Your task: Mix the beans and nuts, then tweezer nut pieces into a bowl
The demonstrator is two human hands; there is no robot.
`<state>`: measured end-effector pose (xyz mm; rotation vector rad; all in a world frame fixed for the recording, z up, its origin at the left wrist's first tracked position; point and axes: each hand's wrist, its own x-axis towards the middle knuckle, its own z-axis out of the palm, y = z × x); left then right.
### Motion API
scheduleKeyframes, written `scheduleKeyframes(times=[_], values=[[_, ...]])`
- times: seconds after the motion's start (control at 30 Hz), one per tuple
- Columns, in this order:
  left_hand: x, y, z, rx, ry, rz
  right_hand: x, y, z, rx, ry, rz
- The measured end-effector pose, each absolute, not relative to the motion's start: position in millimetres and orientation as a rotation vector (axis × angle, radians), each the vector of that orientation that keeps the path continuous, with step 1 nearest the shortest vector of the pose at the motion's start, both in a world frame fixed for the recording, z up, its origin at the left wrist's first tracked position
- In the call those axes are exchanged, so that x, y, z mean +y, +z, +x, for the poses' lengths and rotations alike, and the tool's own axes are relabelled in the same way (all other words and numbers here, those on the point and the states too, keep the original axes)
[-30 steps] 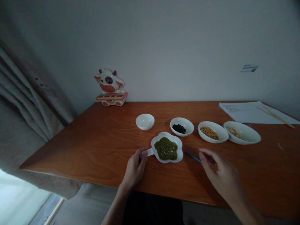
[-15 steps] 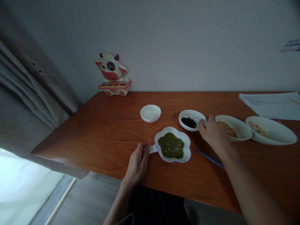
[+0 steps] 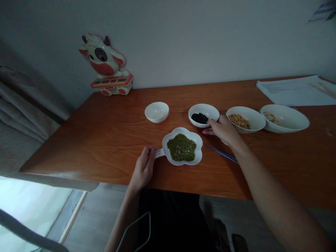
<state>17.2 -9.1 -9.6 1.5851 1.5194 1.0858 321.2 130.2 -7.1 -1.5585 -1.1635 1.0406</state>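
Observation:
My left hand point(image 3: 144, 166) is closed around the short handle of a white flower-shaped dish point(image 3: 199, 151) that holds green mung beans point(image 3: 181, 147). Beyond the dish stands a small white bowl point(image 3: 207, 109) with black beans point(image 3: 199, 118) in it. My right hand point(image 3: 222, 130) grips this bowl at its front right, thumb at the rim and fingers low against the side. A pair of blue chopsticks point(image 3: 222, 153) lies on the table below my right wrist, partly hidden by the forearm.
To the left is a small empty white bowl point(image 3: 156, 112). On the right stand a bowl point(image 3: 256, 120) with yellow beans and a larger bowl point(image 3: 291, 120) with pale slices. Papers point(image 3: 294, 91) lie at the back right; a cow toy point(image 3: 106, 66) with a keyboard sits at the back left.
My right hand has come from beside the black-bean bowl's right side to its front right and closed on it. The view has tilted down. My left hand still holds the dish's handle.

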Motion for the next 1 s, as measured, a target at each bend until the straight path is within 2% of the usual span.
scheduleKeyframes(times=[0.33,0.57,1.0], values=[[-11,-11,18,1.581,1.029,1.615,122,8,300,-0.941,1.159,-1.306],[-11,-10,19,1.574,1.023,1.6,114,28,300,-0.785,1.383,-1.179],[-11,-10,19,1.589,1.027,1.618,103,26,287,-0.911,1.229,-1.235]])
